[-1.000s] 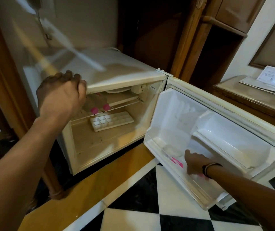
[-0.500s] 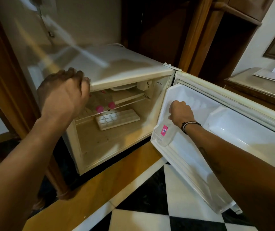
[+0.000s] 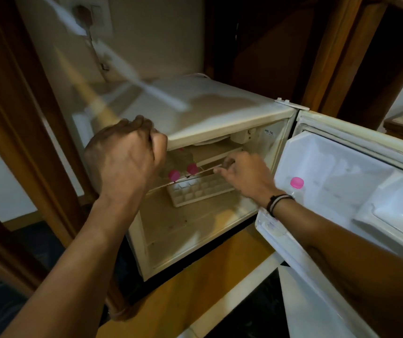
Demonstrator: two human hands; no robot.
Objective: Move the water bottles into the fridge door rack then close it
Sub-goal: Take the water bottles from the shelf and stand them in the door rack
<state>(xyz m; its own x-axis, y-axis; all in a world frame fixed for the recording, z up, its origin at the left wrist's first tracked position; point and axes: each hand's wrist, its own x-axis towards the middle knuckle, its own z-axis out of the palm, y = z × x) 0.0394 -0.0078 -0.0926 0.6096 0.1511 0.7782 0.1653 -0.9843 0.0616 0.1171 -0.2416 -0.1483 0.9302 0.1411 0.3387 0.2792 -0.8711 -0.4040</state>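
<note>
A small white fridge (image 3: 220,113) stands open. Two pink-capped water bottles (image 3: 183,164) lie on its wire shelf, caps toward me. One clear bottle with a pink cap (image 3: 297,184) stands upright in the door rack (image 3: 268,225) at the hinge end. My left hand (image 3: 127,157) rests in a fist on the fridge's top front edge, left of the opening. My right hand (image 3: 244,174) reaches into the fridge at the wire shelf, fingers apart and empty, just right of the lying bottles.
A white ice cube tray (image 3: 200,191) lies under the wire shelf. The open door (image 3: 342,191) swings out to the right over a black and white tiled floor (image 3: 293,301). Wooden cabinet posts (image 3: 327,57) stand behind the fridge. A wood strip runs along the fridge's base.
My right hand let go of the bottle now standing in the door rack and moved left into the fridge toward the shelf. My left hand stayed on the fridge top.
</note>
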